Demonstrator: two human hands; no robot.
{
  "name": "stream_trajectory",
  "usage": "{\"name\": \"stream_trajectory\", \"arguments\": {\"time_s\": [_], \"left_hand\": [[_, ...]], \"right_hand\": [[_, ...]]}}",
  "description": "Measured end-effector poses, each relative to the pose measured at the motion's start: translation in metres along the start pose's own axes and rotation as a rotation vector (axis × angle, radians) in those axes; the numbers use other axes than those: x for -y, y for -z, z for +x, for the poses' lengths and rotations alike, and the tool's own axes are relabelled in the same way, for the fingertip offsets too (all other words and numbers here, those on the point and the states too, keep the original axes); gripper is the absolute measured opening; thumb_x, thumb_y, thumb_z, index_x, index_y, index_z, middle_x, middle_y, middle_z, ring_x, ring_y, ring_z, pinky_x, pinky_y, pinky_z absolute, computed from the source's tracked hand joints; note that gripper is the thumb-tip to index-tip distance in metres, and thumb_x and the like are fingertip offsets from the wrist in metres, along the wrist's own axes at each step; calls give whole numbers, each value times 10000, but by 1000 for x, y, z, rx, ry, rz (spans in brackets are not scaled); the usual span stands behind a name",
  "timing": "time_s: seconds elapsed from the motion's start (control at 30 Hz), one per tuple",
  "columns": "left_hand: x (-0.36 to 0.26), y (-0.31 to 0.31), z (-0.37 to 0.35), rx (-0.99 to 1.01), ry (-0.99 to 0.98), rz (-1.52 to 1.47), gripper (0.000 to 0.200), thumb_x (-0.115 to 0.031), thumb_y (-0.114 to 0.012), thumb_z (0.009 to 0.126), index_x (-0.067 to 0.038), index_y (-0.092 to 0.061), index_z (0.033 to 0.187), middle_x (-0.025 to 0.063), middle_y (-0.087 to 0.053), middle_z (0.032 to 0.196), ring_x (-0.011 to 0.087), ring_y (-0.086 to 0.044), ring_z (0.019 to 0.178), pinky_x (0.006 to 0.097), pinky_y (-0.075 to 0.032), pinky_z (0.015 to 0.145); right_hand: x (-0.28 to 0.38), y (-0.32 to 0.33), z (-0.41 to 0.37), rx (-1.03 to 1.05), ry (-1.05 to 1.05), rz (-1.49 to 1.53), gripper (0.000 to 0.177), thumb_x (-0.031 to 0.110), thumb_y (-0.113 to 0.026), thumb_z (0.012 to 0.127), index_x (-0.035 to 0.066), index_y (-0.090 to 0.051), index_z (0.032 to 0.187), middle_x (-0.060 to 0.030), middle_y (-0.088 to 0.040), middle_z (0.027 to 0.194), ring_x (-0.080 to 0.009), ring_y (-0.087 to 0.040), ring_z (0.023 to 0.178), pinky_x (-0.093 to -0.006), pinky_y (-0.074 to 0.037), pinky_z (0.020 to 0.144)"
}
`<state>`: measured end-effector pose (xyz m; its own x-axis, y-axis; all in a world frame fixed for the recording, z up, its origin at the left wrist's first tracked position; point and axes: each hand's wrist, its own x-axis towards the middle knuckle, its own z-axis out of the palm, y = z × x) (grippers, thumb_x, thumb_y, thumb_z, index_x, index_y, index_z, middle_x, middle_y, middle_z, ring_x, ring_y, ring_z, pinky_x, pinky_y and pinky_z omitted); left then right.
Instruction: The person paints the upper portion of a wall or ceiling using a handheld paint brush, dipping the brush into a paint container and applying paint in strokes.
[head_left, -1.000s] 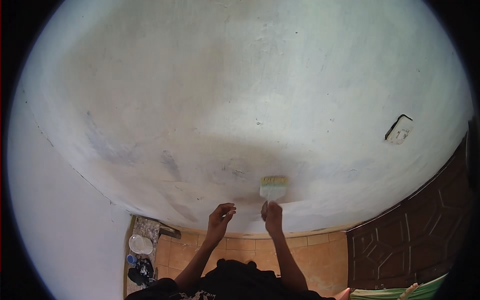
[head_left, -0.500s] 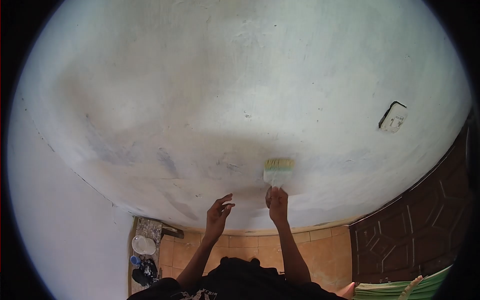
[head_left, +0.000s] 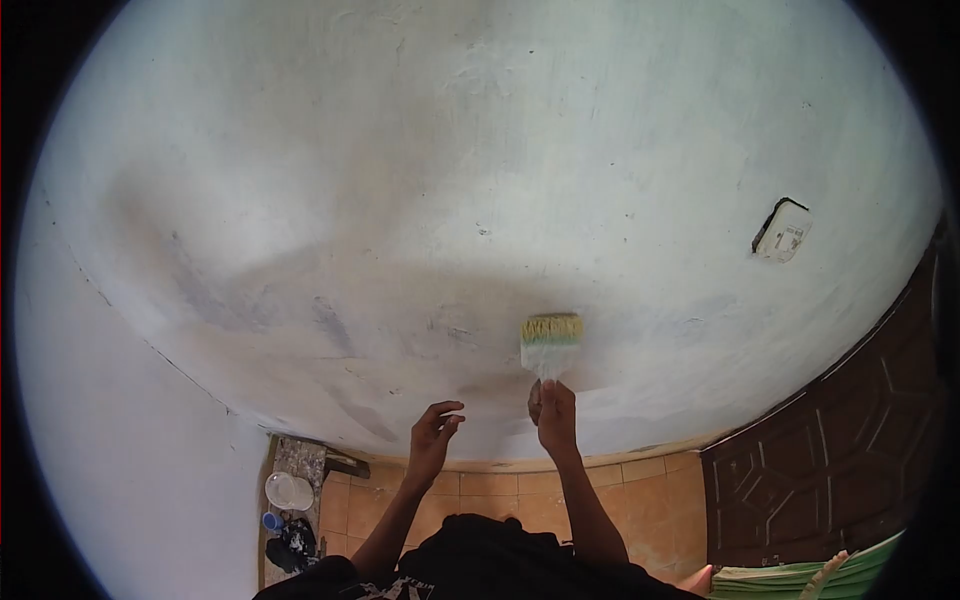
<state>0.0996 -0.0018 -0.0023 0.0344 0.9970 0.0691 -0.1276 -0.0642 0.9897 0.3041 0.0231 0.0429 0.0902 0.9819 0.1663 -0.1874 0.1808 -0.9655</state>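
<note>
In the head view, your right hand (head_left: 554,415) is closed around the paintbrush (head_left: 551,352), bristles up, in front of the wall (head_left: 650,140); contact is unclear. Your left hand (head_left: 432,438) is half-curled and empty, beside it. Below left, a bench (head_left: 303,457) holds a blue cup (head_left: 272,521).

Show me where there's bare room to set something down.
Bare floor tiles show between left forearm and right forearm, and on to the brown panelled door. The bench looks free at its far end, beyond the white tub; nearer, a blue cup and black bundle crowd it.
</note>
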Motion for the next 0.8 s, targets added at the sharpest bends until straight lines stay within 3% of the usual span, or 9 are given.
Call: {"name": "stream_trajectory", "arguments": {"time_s": [0.1, 0.17, 0.23, 0.33, 0.43, 0.47, 0.57, 0.7, 0.8], "left_hand": [[-2, -5, 1, -13, -21, -18, 236, -124, -557, 944, -25, -562, 1158, 70, -605, 1138, 156, -594, 996, 291, -456, 874], [-1, -4, 3, -24, -25, -27, 235, -119, -556, 943, -26, -561, 1159, 69, -605, 1136, 154, -592, 998, 286, -455, 871], [0, -2, 1, -37, -21, -31, 236, -119, -557, 943, -27, -561, 1160, 69, -606, 1131, 152, -591, 995, 283, -455, 867], [3, 1, 4, -38, -14, -21, 240, -129, -564, 942, -31, -561, 1162, 67, -607, 1121, 151, -591, 987, 280, -456, 860], [5, 1, 7, -23, 1, 2, 243, -141, -571, 941, -39, -562, 1162, 66, -606, 1115, 150, -589, 985, 280, -459, 855], [5, 0, 8, -15, 1, 4, 244, -144, -572, 941, -41, -563, 1162, 66, -606, 1115, 150, -588, 985, 280, -460, 854], [2, -6, 10, 2, 5, -2, 241, -144, -573, 941, -46, -564, 1161, 66, -605, 1116, 150, -587, 987, 279, -461, 852], [-1, -10, 11, 3, -2, -24, 236, -139, -569, 942, -46, -565, 1159, 65, -604, 1116, 151, -587, 986, 278, -461, 850], [3, -6, 12, -11, -14, -46, 233, -139, -567, 943, -47, -567, 1157, 61, -605, 1109, 149, -586, 985, 279, -458, 853]], "right_hand": [[-61, 21, 4, 8, 70, -245, 430, 358, -402, 1005, 69, -444, 689, 17, -387, 570, -88, -364, 507, -277, -296, 463], [-100, 25, -18, -3, -68, -396, 428, 342, -397, 1003, 67, -448, 679, 13, -381, 548, -106, -362, 508, -302, -311, 472], [-113, 20, -44, -6, -76, -323, 501, 432, -352, 1013, 104, -381, 635, 41, -339, 501, -59, -310, 429, -240, -246, 410], [-93, 15, -53, 27, -143, -131, 472, 381, -361, 1020, 104, -376, 638, 44, -325, 509, -54, -300, 428, -232, -228, 399], [-49, 8, -28, 22, 84, -53, 446, 356, -374, 1021, 103, -371, 654, 50, -302, 521, -44, -283, 426, -228, -207, 390], [-18, 5, -22, 34, -1, -29, 418, 334, -371, 1017, 85, -420, 684, 26, -371, 551, -56, -329, 479, -246, -265, 433], [-4, -1, 4, -2, 5, 15, 470, 412, -390, 1008, 98, -370, 658, 45, -315, 514, -47, -277, 420, -235, -202, 389], [-98, 17, 0, -12, 102, -203, 499, 449, -381, 1001, 108, -370, 637, 52, -323, 518, -46, -275, 417, -232, -208, 390], [-113, 17, -41, 19, -156, -74, 473, 413, -388, 1009, 111, -370, 645, 51, -330, 523, -51, -283, 415, -236, -210, 387]]}}
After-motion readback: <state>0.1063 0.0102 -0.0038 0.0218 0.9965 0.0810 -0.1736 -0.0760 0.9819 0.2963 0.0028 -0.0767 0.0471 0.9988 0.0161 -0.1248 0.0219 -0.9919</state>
